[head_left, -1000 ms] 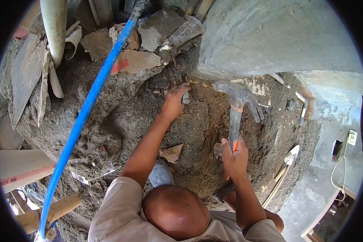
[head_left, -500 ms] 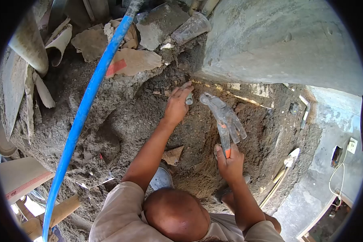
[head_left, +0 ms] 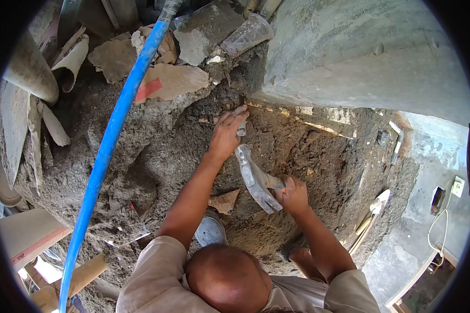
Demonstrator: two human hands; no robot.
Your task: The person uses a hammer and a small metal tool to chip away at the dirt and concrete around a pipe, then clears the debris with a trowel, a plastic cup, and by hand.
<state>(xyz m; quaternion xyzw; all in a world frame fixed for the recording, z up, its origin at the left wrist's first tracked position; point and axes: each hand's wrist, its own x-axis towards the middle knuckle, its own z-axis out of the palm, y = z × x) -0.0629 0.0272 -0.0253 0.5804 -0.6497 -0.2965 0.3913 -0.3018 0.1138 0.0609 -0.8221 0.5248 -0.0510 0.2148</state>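
Observation:
My left hand (head_left: 225, 134) is wrapped round a short metal chisel (head_left: 241, 129), which points at the foot of the wall; its tip is partly hidden by the fingers and soil. My right hand (head_left: 292, 195) grips a dusty claw hammer (head_left: 256, 180) by its handle, where a bit of orange shows. The hammer's striking face is just below the chisel's butt end, with a small gap between them. Its claw points down toward my body. Dark, broken-up soil (head_left: 277, 141) lies beneath both hands.
A blue pipe (head_left: 107, 138) crosses the left side. Broken slabs (head_left: 175, 81) and a clear plastic cup (head_left: 248, 35) lie at the back. A grey wall (head_left: 360, 57) rises behind the digging. At right lies a trowel (head_left: 379, 202); a cardboard piece (head_left: 224, 202) is near the boot (head_left: 211, 229).
The hammer has swung left and turned, from blurred at the right to close by the chisel. My right hand shifted slightly; my left hand with the chisel stayed nearly in place.

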